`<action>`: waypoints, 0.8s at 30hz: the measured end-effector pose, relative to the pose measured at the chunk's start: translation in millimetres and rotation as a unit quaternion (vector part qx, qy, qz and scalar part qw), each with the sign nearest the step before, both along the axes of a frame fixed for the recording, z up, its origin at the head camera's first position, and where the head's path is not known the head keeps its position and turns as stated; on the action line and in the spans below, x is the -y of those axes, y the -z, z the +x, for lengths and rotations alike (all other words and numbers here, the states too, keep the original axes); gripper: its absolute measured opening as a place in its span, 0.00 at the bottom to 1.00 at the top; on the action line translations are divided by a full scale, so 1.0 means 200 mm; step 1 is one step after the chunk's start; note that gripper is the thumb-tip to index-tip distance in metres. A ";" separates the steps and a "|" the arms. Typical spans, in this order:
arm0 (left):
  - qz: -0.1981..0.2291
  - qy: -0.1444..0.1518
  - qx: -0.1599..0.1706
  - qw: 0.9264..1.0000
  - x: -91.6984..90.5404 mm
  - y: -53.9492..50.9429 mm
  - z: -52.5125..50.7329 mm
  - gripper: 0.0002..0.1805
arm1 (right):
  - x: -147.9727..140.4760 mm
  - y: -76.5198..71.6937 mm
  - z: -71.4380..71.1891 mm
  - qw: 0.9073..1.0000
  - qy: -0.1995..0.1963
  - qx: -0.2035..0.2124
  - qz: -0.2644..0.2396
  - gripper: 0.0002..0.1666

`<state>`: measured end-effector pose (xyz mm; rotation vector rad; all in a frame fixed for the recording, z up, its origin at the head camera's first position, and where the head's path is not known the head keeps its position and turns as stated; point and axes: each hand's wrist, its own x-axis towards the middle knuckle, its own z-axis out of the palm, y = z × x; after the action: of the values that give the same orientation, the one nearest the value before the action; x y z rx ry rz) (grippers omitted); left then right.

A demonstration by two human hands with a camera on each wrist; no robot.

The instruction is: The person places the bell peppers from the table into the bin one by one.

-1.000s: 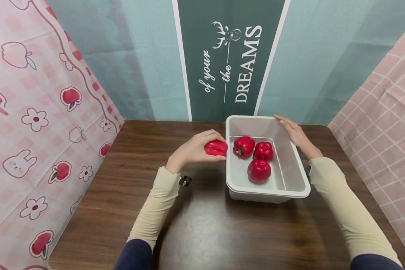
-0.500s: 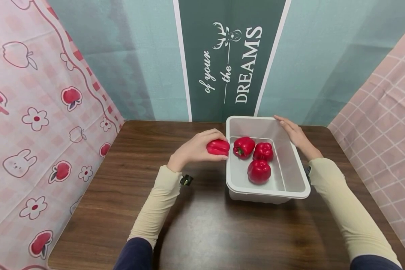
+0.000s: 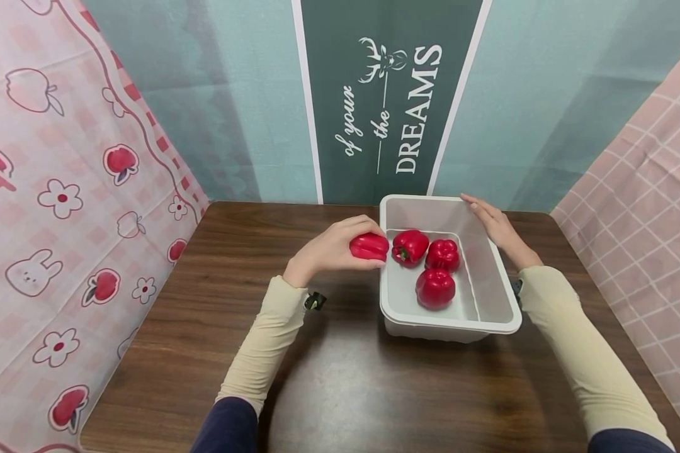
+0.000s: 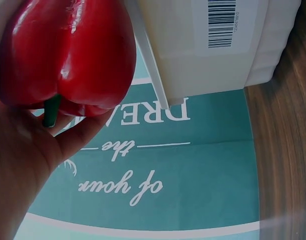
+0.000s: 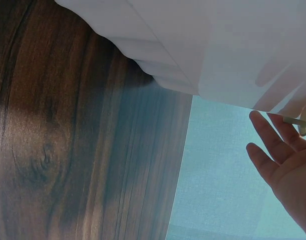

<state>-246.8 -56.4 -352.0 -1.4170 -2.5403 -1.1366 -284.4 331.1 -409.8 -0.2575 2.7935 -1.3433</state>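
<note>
In the head view my left hand [image 3: 330,248] grips a red bell pepper [image 3: 369,246] at the left rim of a light grey plastic bin [image 3: 450,323]. The left wrist view shows this bell pepper [image 4: 68,55] large, its green stem [image 4: 51,110] pointing toward the palm. Three more red bell peppers lie inside the bin: one [image 3: 410,246] at the left, another [image 3: 442,255] to its right, a third [image 3: 435,289] nearer me. My right hand [image 3: 500,229] rests with straight fingers on the bin's right rim; the right wrist view shows its fingers [image 5: 265,162] by the outer wall.
The bin stands on a brown wooden table [image 3: 340,390], toward its back right. Printed cloths hang around it: teal and dark green [image 3: 368,182] behind, pink patterned [image 3: 56,270] at the left, pink checked [image 3: 646,189] at the right. A barcode label [image 4: 221,24] is on the bin's side.
My left hand has moved slightly right with the bell pepper, bringing it over the bin's left rim. The right hand, the bin and the peppers inside have stayed put.
</note>
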 end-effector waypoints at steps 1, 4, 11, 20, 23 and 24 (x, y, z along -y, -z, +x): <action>0.000 0.000 0.001 1.000 0.00 0.00 0.00 0.27 | 0.00 0.00 0.00 1.000 0.000 0.000 0.001 0.31; 0.001 0.001 -0.001 1.000 -0.01 -0.01 0.00 0.27 | 0.00 -0.01 0.00 1.000 0.000 0.001 0.001 0.31; -0.005 -0.002 -0.008 1.000 -0.03 -0.02 -0.01 0.26 | 0.00 -0.02 -0.01 1.000 -0.002 0.003 0.003 0.31; -0.010 -0.002 -0.003 1.000 -0.06 -0.06 -0.04 0.27 | -0.02 -0.04 -0.05 1.000 -0.001 0.018 0.009 0.31; -0.013 -0.003 0.001 1.000 -0.07 -0.06 -0.05 0.27 | -0.02 -0.04 -0.06 1.000 -0.001 0.021 0.010 0.31; -0.013 -0.004 0.003 1.000 -0.08 -0.07 -0.05 0.27 | -0.02 -0.04 -0.07 1.000 -0.002 0.022 0.010 0.31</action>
<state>-257.1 -40.8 -338.5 -1.4110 -2.5724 -1.1119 -298.0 336.1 -400.9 -0.2300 2.7672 -1.3044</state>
